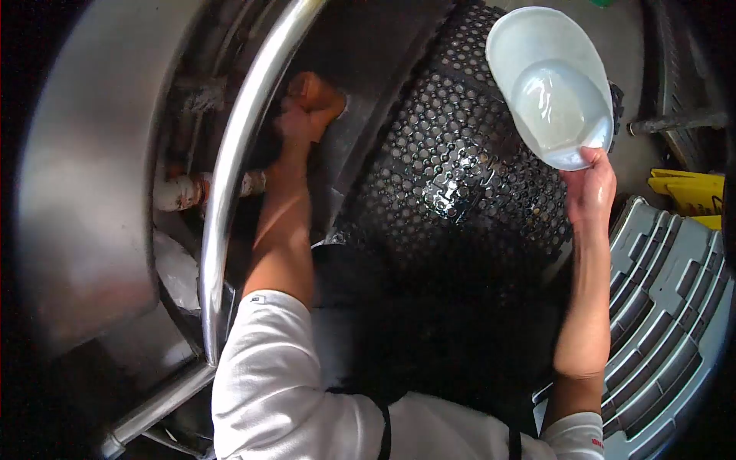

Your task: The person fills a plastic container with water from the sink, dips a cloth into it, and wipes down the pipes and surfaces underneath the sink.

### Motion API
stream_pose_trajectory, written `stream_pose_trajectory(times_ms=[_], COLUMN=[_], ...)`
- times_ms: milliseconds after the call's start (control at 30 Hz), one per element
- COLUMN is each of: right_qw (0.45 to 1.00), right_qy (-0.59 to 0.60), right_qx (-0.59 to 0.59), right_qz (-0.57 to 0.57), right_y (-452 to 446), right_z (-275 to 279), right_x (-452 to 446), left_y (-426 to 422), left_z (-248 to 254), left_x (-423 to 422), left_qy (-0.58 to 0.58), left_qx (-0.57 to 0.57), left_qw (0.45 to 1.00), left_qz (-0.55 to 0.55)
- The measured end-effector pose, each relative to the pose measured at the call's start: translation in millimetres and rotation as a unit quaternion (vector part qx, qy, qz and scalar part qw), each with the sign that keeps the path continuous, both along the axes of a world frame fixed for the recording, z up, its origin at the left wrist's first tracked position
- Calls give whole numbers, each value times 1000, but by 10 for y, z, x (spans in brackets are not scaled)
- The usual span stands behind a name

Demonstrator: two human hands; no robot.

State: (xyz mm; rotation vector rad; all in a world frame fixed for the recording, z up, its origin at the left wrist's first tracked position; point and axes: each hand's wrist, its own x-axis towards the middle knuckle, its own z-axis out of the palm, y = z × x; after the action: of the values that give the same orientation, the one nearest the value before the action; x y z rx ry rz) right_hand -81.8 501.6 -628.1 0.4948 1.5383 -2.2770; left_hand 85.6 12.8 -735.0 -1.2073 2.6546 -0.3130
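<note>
My right hand [592, 192] grips the near rim of a white oval tub [506, 50], thumb on its inside. Shiny, whitish liquid lies in the lower part of the tub, which is held over the right side of a black mat. My left hand [294, 123] is closed round an orange-brown object [318, 93], low down beyond the curved metal rail. Shadow hides some of its fingers, and what the object is cannot be made out.
A curved metal rail [230, 165] and a large steel surface [92, 176] stand at left, beside a pipe [180, 193]. The perforated black mat [414, 146] is wet. At right are stacked grey slatted racks [667, 284] and a yellow object [690, 189].
</note>
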Motion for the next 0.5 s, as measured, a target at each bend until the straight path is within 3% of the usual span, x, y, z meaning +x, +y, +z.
stream_pose_trajectory(times_ms=[33,67,100,133,200,233,300,367,433,467,500], right_qw=[1000,1000,1000,1000,1000,1000,1000,1000,1000,1000,999], right_qy=[2,3,-9,-3,10,2,11,15,11,7,5], right_qx=[2,-1,-9,-10,-6,-4,1,5,9,14,16], right_qz=[-1,-2,-8,-10,-15,-18,-16,-20,-25,-27,-28], right_y=[-15,-2,46,65,115,127,142,143,139,141,141], right_z=[29,42,10,-8,-23,-13,-49,-75,-71,-57,-35], right_x=[25,41,29,16,-3,-10,-23,-40,-53,-44,-37], left_y=[-509,-573,-613,-331,-84,-94,-186,-203,-231,-245,-261], left_z=[-280,-294,-280,-153,-110,-219,-312,-179,-138,-90,-53], left_x=[159,171,176,156,57,-8,-206,-460,-579,-618,-634], left_qy=[0,78,160,315,363,247,191,325,274,244,241], left_qx=[96,115,131,73,-124,-254,-329,-231,-112,-53,-71], left_qw=[992,982,965,934,924,926,876,847,932,958,960], left_qz=[84,125,160,153,4,-133,-296,-351,-210,-138,-122])
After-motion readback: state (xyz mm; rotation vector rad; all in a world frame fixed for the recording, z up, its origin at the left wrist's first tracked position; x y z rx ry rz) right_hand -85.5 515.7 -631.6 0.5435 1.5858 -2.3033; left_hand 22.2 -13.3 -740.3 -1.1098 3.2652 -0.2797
